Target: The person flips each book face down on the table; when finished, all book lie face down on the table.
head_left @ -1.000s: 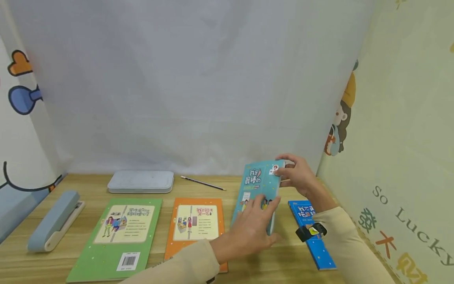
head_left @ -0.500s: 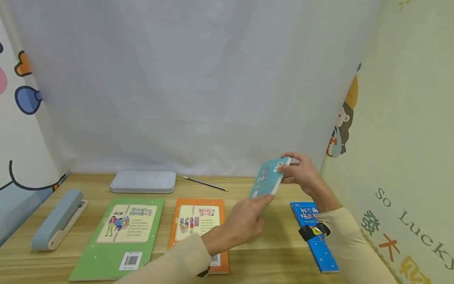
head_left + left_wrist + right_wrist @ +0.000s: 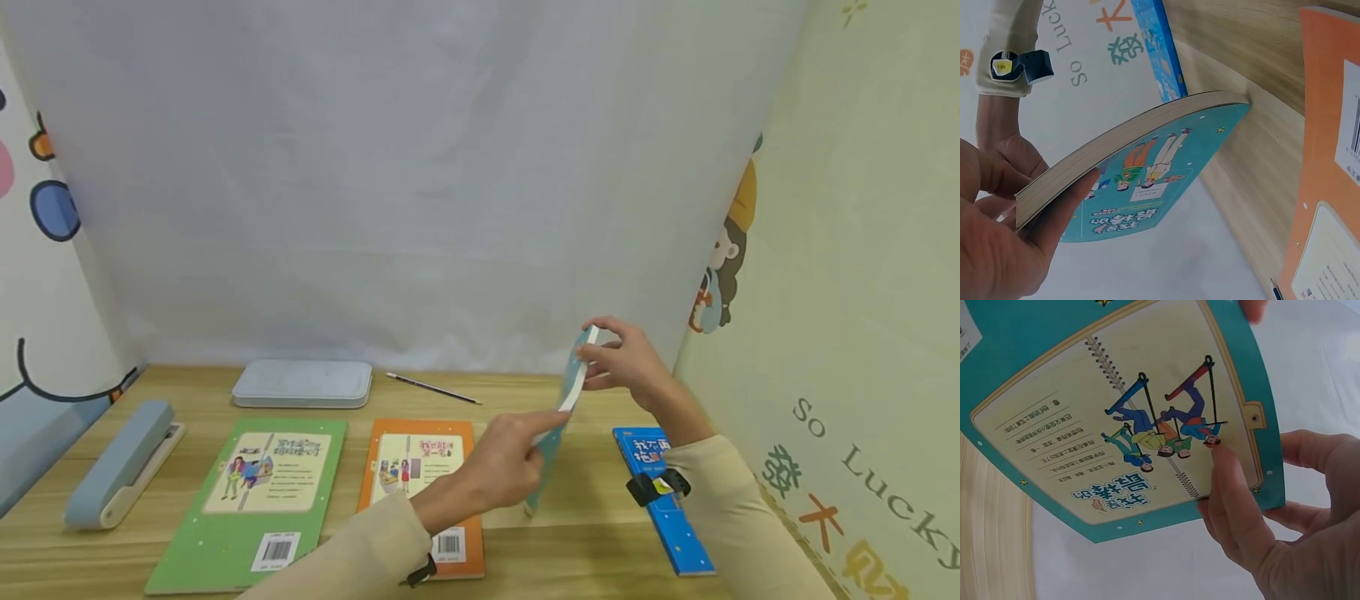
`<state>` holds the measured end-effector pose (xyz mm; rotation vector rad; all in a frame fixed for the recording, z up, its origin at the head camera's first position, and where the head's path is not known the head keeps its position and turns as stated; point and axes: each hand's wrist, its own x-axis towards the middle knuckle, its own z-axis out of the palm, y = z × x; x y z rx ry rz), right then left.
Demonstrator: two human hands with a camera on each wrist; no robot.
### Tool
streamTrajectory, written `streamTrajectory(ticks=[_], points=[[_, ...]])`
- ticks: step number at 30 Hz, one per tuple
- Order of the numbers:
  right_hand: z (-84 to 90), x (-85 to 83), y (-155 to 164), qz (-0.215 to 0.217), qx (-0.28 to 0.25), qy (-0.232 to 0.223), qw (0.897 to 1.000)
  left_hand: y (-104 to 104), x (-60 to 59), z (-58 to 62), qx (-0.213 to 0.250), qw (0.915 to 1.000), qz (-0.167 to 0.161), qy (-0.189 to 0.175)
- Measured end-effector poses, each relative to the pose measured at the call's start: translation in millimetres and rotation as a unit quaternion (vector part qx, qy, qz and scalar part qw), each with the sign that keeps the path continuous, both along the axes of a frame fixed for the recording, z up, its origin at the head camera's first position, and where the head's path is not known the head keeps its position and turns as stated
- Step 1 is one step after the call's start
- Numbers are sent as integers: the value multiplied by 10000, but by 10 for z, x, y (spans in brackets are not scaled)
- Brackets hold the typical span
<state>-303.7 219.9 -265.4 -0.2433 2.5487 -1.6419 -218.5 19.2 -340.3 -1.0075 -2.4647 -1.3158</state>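
Observation:
A teal paperback book (image 3: pixel 553 446) stands on edge above the table, with its white page edge turned toward the head camera. My right hand (image 3: pixel 626 365) grips its upper end, with fingers spread over the illustrated cover (image 3: pixel 1166 431) in the right wrist view. Lower down, my left hand (image 3: pixel 495 462) pinches the page edge, one finger lying along the teal cover (image 3: pixel 1175 156) in the left wrist view. That cover bends in a slight curve. The book's lower end comes down right at the wood.
Left of the hands lie an orange book (image 3: pixel 423 467) and a green book (image 3: pixel 255 500); a blue book (image 3: pixel 681 537) lies under the right forearm. Farther off are a stapler (image 3: pixel 120 467), a pale flat case (image 3: pixel 302 383) and a pencil (image 3: pixel 433 387). A white curtain (image 3: pixel 420 183) hangs behind.
The teal book has turned from showing its cover to nearly edge-on. My left hand has come off the cover's face and moved to the page edge. My right hand keeps the upper end.

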Motion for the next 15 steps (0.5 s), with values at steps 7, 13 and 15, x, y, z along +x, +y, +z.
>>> streamTrajectory(ticks=[7, 13, 15], points=[[-15, -9, -24, 225, 303, 75, 9993, -12, 26, 14, 704, 9930, 65, -947], [-25, -9, -22, 365, 406, 190, 9983, -14, 24, -13, 1360, 9826, 65, -1261], [-26, -18, -5, 448, 387, 226, 9980, -21, 20, -27, 1575, 9784, 37, -1342]])
